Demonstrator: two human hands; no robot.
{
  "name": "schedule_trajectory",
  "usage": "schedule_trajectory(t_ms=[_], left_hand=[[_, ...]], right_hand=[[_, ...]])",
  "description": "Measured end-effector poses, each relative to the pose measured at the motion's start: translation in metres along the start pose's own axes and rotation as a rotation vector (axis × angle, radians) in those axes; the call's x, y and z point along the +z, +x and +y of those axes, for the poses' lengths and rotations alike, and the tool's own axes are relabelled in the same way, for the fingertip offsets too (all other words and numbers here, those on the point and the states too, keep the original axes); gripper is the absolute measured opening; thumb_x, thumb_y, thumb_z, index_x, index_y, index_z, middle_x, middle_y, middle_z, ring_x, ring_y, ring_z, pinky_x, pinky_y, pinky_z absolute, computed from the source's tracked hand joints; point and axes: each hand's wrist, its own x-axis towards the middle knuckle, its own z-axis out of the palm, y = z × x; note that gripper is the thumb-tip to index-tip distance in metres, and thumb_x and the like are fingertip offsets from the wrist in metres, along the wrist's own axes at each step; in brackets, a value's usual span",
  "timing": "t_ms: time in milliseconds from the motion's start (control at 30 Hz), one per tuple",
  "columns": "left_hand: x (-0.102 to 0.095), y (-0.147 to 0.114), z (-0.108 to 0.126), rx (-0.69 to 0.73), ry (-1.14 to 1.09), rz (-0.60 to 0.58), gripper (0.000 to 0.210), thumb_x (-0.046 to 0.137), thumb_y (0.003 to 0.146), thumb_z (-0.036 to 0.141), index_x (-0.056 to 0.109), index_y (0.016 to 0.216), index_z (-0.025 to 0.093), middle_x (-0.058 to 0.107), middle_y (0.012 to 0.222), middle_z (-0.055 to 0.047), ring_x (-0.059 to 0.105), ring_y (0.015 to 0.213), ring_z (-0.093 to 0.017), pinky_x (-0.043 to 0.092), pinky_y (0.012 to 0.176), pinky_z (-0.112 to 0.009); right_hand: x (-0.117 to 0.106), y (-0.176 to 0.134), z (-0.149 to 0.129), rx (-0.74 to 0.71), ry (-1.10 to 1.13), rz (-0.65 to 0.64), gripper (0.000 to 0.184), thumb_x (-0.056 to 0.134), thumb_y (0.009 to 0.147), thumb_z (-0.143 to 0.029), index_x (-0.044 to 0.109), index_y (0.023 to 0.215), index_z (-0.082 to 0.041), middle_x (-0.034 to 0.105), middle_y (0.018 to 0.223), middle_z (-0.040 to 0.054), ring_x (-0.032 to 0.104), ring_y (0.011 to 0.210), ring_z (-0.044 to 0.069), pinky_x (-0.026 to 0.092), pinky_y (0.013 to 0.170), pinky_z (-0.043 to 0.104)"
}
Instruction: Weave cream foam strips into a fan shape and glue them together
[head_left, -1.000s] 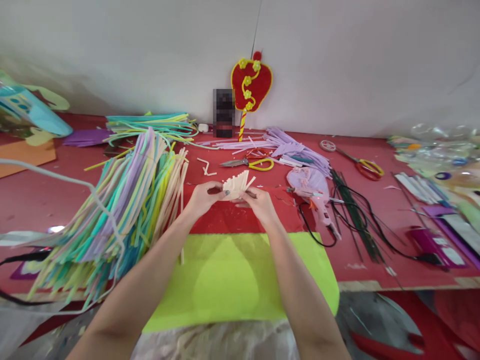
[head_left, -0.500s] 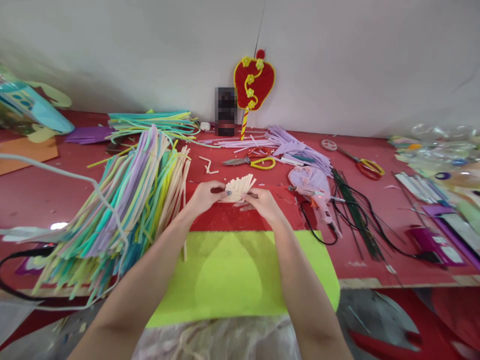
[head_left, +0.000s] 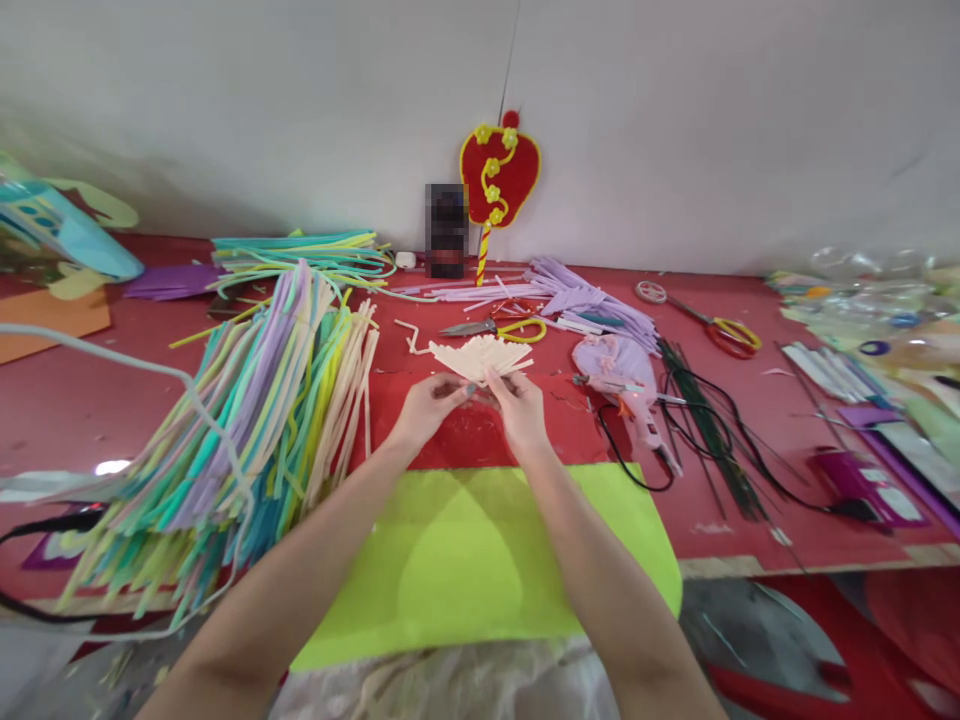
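Between both hands is a cream fan-shaped piece (head_left: 484,357) made of pipe cleaners, its strips spreading away from me. My left hand (head_left: 431,405) pinches its lower edge from the left, thumb toward the middle. From the right, my right hand (head_left: 517,408) grips the same lower edge with thumb and fingers. Some fingertips are hidden behind the piece. Just beyond it lie yellow-handled scissors (head_left: 517,329) and a bent cream pipe cleaner (head_left: 411,338). A red sheet (head_left: 465,440) and a lime-green sheet (head_left: 465,560) lie under my hands and forearms.
A large pipe-cleaner bundle (head_left: 247,400) fills the left side, with a white cable (head_left: 202,385) looping over it. At right are a pink glue gun (head_left: 637,410), black cords, green wires (head_left: 709,440) and red-yellow scissors (head_left: 731,335). A red fan-shaped ornament (head_left: 501,172) stands at the back.
The cream piece has turned so its strips now spread away from me on both sides. My hands have come closer together at its lower edge.
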Motion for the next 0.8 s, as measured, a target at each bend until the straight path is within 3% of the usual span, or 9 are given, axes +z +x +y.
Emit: schedule_trajectory(t_ms=[167, 467, 600, 800], left_hand=[[0.0007, 0.0011, 0.0004, 0.043, -0.047, 0.106, 0.027, 0.073, 0.067, 0.038, 0.064, 0.081, 0.017, 0.069, 0.078, -0.002, 0.064, 0.072, -0.015, 0.053, 0.076, -0.031], [0.0006, 0.0005, 0.0026, 0.046, -0.150, 0.114, 0.028, 0.073, 0.067, 0.037, 0.063, 0.083, 0.016, 0.069, 0.078, -0.003, 0.066, 0.072, -0.016, 0.054, 0.080, -0.035], [0.0007, 0.0009, 0.0013, 0.032, -0.180, 0.041, 0.033, 0.075, 0.066, 0.035, 0.063, 0.090, 0.016, 0.069, 0.082, -0.003, 0.065, 0.074, -0.016, 0.055, 0.080, -0.035], [-0.0017, 0.0023, -0.0025, 0.044, -0.045, 0.061, 0.029, 0.070, 0.071, 0.039, 0.064, 0.088, 0.016, 0.067, 0.084, -0.004, 0.064, 0.077, -0.017, 0.053, 0.079, -0.036]], right_hand=[[0.0031, -0.0015, 0.0029, -0.056, -0.114, 0.027, 0.028, 0.071, 0.070, -0.046, 0.068, 0.076, -0.020, 0.071, 0.077, 0.0015, 0.064, 0.070, 0.016, 0.053, 0.060, 0.027], [0.0038, -0.0004, 0.0064, -0.050, -0.066, 0.064, 0.029, 0.073, 0.066, -0.046, 0.069, 0.076, -0.019, 0.069, 0.076, 0.0010, 0.062, 0.070, 0.015, 0.052, 0.060, 0.027], [0.0036, -0.0002, 0.0077, -0.026, -0.054, 0.055, 0.029, 0.074, 0.066, -0.046, 0.069, 0.072, -0.018, 0.068, 0.072, 0.0012, 0.062, 0.067, 0.014, 0.052, 0.060, 0.026], [0.0032, 0.0013, 0.0080, 0.014, -0.014, 0.040, 0.030, 0.077, 0.062, -0.045, 0.069, 0.070, -0.018, 0.069, 0.072, 0.0007, 0.059, 0.062, 0.012, 0.048, 0.058, 0.025]])
